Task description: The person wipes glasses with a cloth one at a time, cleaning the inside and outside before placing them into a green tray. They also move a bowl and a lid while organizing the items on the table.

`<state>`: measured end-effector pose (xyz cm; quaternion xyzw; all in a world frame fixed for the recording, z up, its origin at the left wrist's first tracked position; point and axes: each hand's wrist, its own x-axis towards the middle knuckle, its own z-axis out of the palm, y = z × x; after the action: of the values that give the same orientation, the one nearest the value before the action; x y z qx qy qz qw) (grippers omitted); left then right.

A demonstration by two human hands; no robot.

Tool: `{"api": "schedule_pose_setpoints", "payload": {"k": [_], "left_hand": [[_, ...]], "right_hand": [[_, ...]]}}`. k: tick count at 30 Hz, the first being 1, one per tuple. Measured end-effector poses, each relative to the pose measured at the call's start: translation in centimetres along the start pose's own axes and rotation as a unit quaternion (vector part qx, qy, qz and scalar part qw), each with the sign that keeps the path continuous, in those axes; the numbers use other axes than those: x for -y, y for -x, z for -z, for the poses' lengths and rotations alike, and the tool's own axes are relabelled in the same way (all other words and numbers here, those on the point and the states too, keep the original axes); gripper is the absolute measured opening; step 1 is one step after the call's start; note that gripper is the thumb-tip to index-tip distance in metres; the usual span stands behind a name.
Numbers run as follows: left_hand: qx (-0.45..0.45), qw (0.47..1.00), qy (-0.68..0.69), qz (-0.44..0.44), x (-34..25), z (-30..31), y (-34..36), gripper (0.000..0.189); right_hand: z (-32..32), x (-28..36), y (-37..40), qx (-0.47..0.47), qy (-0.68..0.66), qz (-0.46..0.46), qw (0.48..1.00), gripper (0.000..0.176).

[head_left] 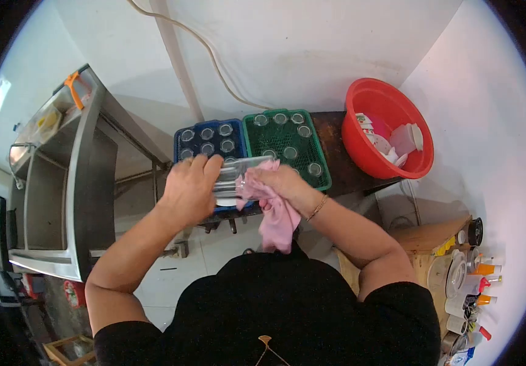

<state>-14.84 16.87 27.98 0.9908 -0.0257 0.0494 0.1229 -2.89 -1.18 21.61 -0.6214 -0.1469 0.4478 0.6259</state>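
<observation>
My left hand (191,188) is wrapped round the left end of a clear ribbed container (231,173), held roughly level above the baskets. At its right end, my right hand (279,184) grips a pink cloth (280,222) and presses it against the clear wall. The cloth's lower part hangs down in front of my black shirt. Behind the hands, a blue basket (179,139) and a green basket (322,143) hold several upturned glasses, partly hidden by my hands and the container.
A red basin (353,143) with dishes and a plastic jug (404,139) stands on the dark table's right end (330,131). A metal cabinet (79,201) is at left. Bottles and containers crowd a wooden surface (424,241) at lower right. A cable (208,52) hangs on the wall.
</observation>
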Motion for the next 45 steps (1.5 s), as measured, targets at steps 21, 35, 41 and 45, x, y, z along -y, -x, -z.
{"api": "schedule_pose_setpoints", "payload": {"k": [21,35,41,45], "left_hand": [[-0.056,0.963,0.138,0.223,-4.5,-3.1,-1.8,0.050],[0.220,0.228,0.946,-0.065,-5.2,-5.0,-0.1,0.069],[0.154,0.277,0.948,0.033,-5.8,-3.9,-1.1,0.066],[-0.018,0.656,0.734,0.175,-4.2,-3.7,-1.9,0.053]], "right_hand": [[0.1,6.2,-0.4,-0.322,0.547,0.413,0.653,0.036],[-0.5,9.0,-0.4,0.199,-0.244,0.310,0.897,0.026],[-1.3,11.2,-0.7,0.043,-0.079,0.293,0.952,0.025],[-2.0,9.4,-2.0,-0.107,0.156,0.333,0.924,0.032]]}}
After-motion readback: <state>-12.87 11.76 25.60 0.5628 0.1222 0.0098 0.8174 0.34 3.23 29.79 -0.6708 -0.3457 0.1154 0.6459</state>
